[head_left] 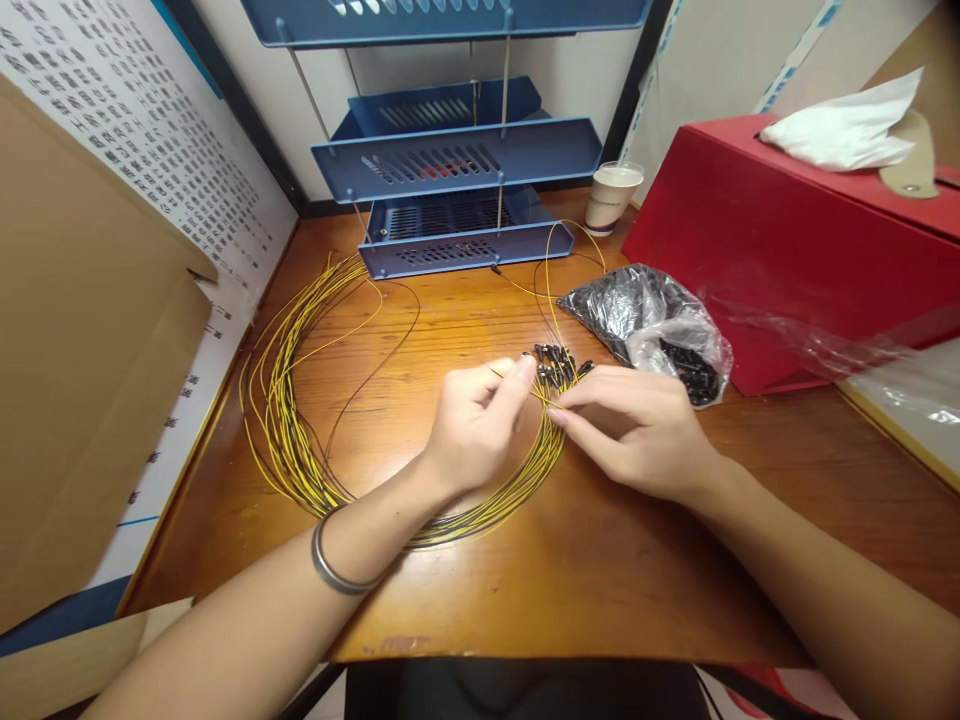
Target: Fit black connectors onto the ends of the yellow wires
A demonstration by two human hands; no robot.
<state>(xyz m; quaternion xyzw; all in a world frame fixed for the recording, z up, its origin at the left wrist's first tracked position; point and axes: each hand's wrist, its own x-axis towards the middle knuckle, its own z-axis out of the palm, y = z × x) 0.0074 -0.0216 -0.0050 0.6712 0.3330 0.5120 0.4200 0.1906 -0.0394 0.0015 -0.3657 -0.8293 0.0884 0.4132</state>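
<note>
One broad brown wooden table (pixel 600 560) underneath everything, bare at the near edge. At the right rear, large red cardboard box (pixel 787 260) with crumpled white tissue (pixel 847 130) on top. At the back middle, blue plastic three-level tray rack (pixel 457 160). On the table centre and left, wide loose coil of thin yellow and black wires (pixel 285 440), reaching close to the rack foot. Just beside the red box, crumpled clear plastic bag (pixel 645 310) full of small black parts. Over the right part of the coil, left hand (pixel 472 425) curled, thumb and forefinger pinched on one yellow strand; right hand (pixel 637 430) just beside, fingertips pinched on the yellow strands, other fingers loosely bent. Near the rack, white paper cup (pixel 611 198), upright. On the left wrist, thin silver bangle (pixel 330 560). Between the hands and the bag, cluster of tiny black connectors (pixel 551 360) at the wire ends, low over the wood.
</note>
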